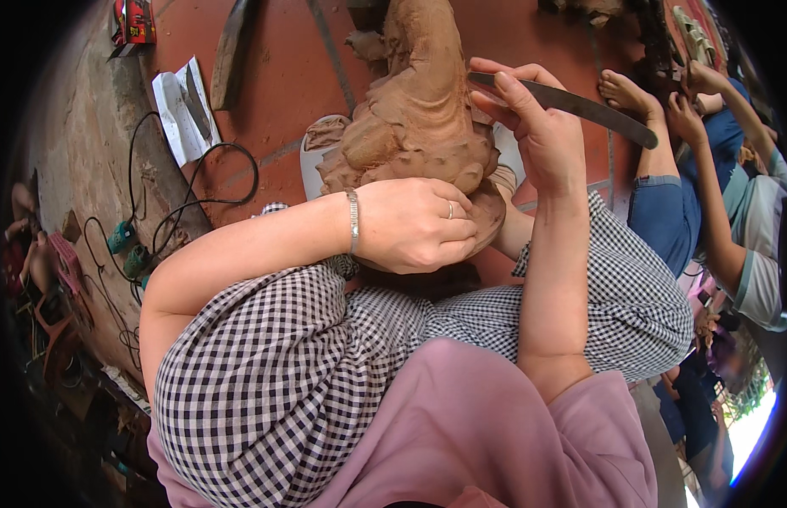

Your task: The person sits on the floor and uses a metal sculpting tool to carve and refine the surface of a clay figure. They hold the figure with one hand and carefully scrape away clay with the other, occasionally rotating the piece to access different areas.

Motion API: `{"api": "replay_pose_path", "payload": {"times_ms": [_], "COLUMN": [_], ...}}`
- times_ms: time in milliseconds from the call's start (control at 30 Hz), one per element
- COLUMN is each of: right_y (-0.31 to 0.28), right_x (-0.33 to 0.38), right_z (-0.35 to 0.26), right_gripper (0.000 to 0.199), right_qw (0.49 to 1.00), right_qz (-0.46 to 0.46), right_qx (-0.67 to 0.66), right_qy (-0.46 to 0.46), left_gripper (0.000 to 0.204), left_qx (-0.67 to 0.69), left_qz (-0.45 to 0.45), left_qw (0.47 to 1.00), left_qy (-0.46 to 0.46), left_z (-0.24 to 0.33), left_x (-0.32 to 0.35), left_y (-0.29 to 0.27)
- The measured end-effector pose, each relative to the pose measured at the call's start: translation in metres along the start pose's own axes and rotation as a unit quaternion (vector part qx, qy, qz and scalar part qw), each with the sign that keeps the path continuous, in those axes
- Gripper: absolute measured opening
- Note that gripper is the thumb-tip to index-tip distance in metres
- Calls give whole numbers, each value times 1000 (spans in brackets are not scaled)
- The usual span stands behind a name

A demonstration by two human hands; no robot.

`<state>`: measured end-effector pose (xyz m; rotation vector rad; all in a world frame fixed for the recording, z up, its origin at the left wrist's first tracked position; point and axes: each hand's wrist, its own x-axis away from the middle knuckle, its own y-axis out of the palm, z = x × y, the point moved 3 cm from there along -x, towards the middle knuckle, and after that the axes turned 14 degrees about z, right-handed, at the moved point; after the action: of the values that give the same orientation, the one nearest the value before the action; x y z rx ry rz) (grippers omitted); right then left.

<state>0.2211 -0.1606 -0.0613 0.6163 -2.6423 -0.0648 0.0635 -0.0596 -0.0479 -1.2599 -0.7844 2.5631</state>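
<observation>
In front of me stands a brown carved wooden figure [410,127], with ridged folds and a rounded base, held between my knees. My left hand [417,225], with a ring and a metal watch band or bracelet at the wrist, curls its fingers over the near edge of the base. In my right hand [544,140] is a long flat dark strip [584,105] with a rounded end, like a file or blade. Thumb and fingers pinch it near its left end, close beside the figure's right side. The strip's tip is partly hidden by the fingers, so contact with the wood is unclear.
On the left, white paper with a dark blade [183,114] lies on red tiles, near a black cable [256,173] and a large wooden slab [80,152]. A wooden piece [234,55] and red box [138,24] lie beyond. Another person [732,169] sits at the right.
</observation>
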Motion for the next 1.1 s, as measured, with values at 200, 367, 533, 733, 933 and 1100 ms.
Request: {"api": "replay_pose_path", "payload": {"times_ms": [200, 367, 533, 733, 933, 1100], "right_y": [5, 5, 13, 20, 30, 30], "right_x": [-1, -5, -6, 1, 6, 15], "right_z": [7, 11, 28, 29, 25, 16], "right_gripper": [15, 17, 17, 14, 16, 13], "right_qw": [990, 990, 992, 985, 986, 984], "right_qz": [-55, -60, 2, 85, 90, 82], "right_qx": [68, 78, -120, -123, -71, -112], "right_qy": [-109, -101, -25, -90, -123, -114], "left_gripper": [26, 26, 38, 51, 62, 58], "left_qx": [-18, -42, -62, -88, -83, -98], "left_qz": [2, -21, -89, -143, -188, -205], "left_qw": [1000, 998, 993, 983, 975, 969], "left_qy": [12, 39, 47, 73, 84, 92], "left_z": [2, 4, 9, 10, 11, 8], "left_x": [7, 10, 19, 25, 23, 37], "left_y": [-6, -14, -25, -26, -35, -42]}}
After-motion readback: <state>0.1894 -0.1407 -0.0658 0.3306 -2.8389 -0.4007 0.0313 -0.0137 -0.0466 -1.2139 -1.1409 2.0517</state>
